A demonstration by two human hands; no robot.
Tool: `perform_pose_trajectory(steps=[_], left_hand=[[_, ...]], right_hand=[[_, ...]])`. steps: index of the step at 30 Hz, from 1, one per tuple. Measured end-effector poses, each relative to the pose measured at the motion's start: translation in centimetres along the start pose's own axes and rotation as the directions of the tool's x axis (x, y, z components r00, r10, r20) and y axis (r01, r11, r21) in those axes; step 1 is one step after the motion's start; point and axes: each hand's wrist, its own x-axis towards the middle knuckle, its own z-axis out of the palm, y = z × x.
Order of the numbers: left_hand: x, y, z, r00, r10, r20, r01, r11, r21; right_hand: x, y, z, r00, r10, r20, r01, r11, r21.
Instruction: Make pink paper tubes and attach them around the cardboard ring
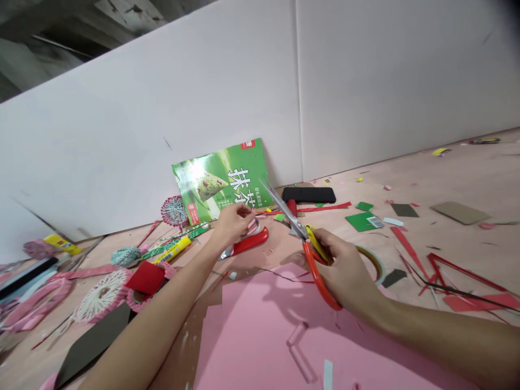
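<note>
At the centre of the frame, my right hand (341, 268) is closed firmly round the loops of a pair of orange-red scissors (317, 276), with yellow inner grips showing. The steel blades (282, 207) stand open towards the upper left, seemingly held up clear of the sheet below. Just left of them, my left hand (233, 225) is curled shut, pinching a small pink-and-white piece (252, 226) that I can't identify from here, above a red-handled tool (247, 242).

A pink card sheet (264, 336) fills the lower centre beneath both hands. Behind them, a green package (221, 181) leans against a white board wall (162, 108), apparently propped there to stay out of the way. Its 2 large characters read "matcha", the 2nd partly behind the blades; the red label above is too small to read.

Right of my right hand sits a tape roll (376, 262). Upper right, a green scrap (363, 221) carries a barcode. Left of centre lie a yellow glue stick (173, 250) and a white string-wound disc (101, 295).
</note>
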Motion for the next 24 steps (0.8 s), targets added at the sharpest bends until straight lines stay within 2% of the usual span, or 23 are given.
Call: perform_pose_trajectory(steps=[4, 9, 12, 14, 16, 18, 21, 24], left_hand=[[-3.9, 1.6, -0.9, 0.995, -0.081, 0.057, 0.096, 0.939, -0.331], [-11.5, 2.2, -2.0, 0.975, -0.22, 0.019, 0.187, 0.78, -0.598], [-15.6, 2.2, -2.4, 0.952, -0.302, 0.051, 0.235, 0.614, -0.754], [-17.3, 2.1, -2.5, 0.949, -0.312, 0.052, 0.22, 0.534, -0.817], [-18.3, 1.9, -2.7, 0.954, -0.299, 0.022, 0.182, 0.519, -0.835], [-18.6, 1.8, -3.0, 0.96, -0.279, -0.01, 0.144, 0.526, -0.839], [-18.6, 1.6, -3.4, 0.968, -0.248, -0.047, 0.101, 0.552, -0.828], [-18.5, 1.6, -3.7, 0.977, -0.21, -0.032, 0.096, 0.569, -0.817]], right_hand=[[0.0, 0.4, 0.0, 0.996, -0.092, -0.013, 0.09, 0.992, -0.088], [-0.8, 1.2, 0.1, 0.961, -0.259, 0.098, 0.277, 0.92, -0.277], [-1.5, 1.4, 0.1, 0.893, -0.415, 0.174, 0.449, 0.808, -0.381], [-1.9, 1.6, 0.1, 0.819, -0.525, 0.231, 0.57, 0.7, -0.429], [-2.2, 1.8, 0.1, 0.743, -0.611, 0.274, 0.658, 0.591, -0.466], [-2.3, 1.9, 0.1, 0.688, -0.652, 0.318, 0.707, 0.503, -0.497], [-2.4, 1.7, 0.1, 0.632, -0.685, 0.362, 0.748, 0.417, -0.515], [-2.5, 1.1, 0.1, 0.578, -0.725, 0.375, 0.777, 0.35, -0.523]])
